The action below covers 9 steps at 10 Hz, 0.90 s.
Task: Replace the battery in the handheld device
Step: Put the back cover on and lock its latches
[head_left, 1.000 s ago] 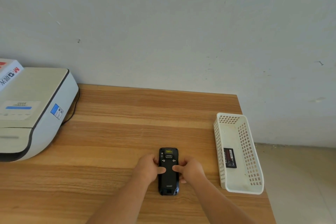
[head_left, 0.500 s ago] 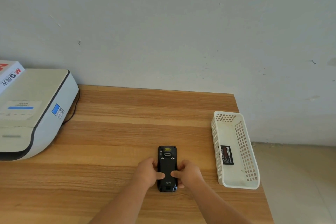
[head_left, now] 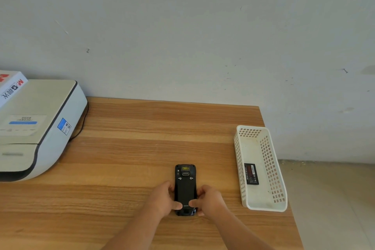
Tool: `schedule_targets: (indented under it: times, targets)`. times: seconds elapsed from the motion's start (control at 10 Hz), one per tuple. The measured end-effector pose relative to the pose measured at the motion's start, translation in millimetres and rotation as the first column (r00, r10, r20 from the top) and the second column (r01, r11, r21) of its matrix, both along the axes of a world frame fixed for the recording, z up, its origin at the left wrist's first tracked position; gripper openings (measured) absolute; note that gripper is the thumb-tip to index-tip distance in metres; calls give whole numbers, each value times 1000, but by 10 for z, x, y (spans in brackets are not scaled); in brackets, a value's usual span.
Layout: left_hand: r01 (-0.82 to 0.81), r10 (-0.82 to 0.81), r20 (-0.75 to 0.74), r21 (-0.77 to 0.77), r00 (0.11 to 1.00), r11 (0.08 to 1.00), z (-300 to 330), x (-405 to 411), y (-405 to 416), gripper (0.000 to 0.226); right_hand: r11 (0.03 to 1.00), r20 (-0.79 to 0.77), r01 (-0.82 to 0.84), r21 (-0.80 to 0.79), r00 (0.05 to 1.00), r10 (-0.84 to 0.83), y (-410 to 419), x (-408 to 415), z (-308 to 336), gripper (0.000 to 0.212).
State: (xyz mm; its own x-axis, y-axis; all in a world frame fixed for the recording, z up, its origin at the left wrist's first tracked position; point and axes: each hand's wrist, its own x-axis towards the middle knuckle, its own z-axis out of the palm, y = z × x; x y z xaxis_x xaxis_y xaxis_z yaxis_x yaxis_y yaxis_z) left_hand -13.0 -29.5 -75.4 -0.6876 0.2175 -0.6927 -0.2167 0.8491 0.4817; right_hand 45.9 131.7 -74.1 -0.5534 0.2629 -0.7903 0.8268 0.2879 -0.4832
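At the left edge of the wooden table [head_left: 129, 148] sits a white desktop printer with a black trim line [head_left: 36, 130], with a white and red printed box [head_left: 10, 85] lying on its far left side; neither has any part in the work.

The left hand [head_left: 162, 199] grips the left side of the black rectangular handheld device [head_left: 185, 186], fingers curled round its edge and the thumb laid across the lower back panel. Over the last second both thumbs have slid from the middle of the back down toward the device's near end, and the two small round latches near its far end, which the hands partly hid before, now show plainly. That reads as the thumbs pushing the back cover toward the person to slide it off, so the task appears to be at its opening step; whether the cover has actually shifted is too fine to tell.

The device lies face down near the table's front edge, right of centre. Its long axis runs from the front edge toward the back edge, with the scanner window end pointing away toward the wall.

The right hand [head_left: 209, 199] mirrors the left, pinching the right side, its thumb pressing the lower panel.

Along the right edge stands a white perforated plastic basket [head_left: 272, 168], holding a flat black battery with a red label [head_left: 251, 173], well apart from the device.
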Motion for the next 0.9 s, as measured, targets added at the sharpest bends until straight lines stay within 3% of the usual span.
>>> schedule_targets:
  times: [0.2, 0.3, 0.7, 0.9]
  targets:
    - [-6, 7, 121, -11, 993, 1000, 69, -104, 46, 42, 1000, 41, 0, 19, 999, -1, 21, -74, 18, 37]
    - [-59, 61, 133, -13, 989, 998, 128, -198, 106, 36, 996, 8, 86, 31, 996, -86, 62, -202, 36, 36]
    - [14, -37, -131, -170, 991, 985, 44, -213, 229, 27, 986, -5, 86, 141, 996, -87, 12, -328, -77, 23]
    - [39, -53, -97, -140, 994, 989, 175, -173, 149, 39, 988, 34, 98, 120, 994, -102, 61, -230, 1, 50]
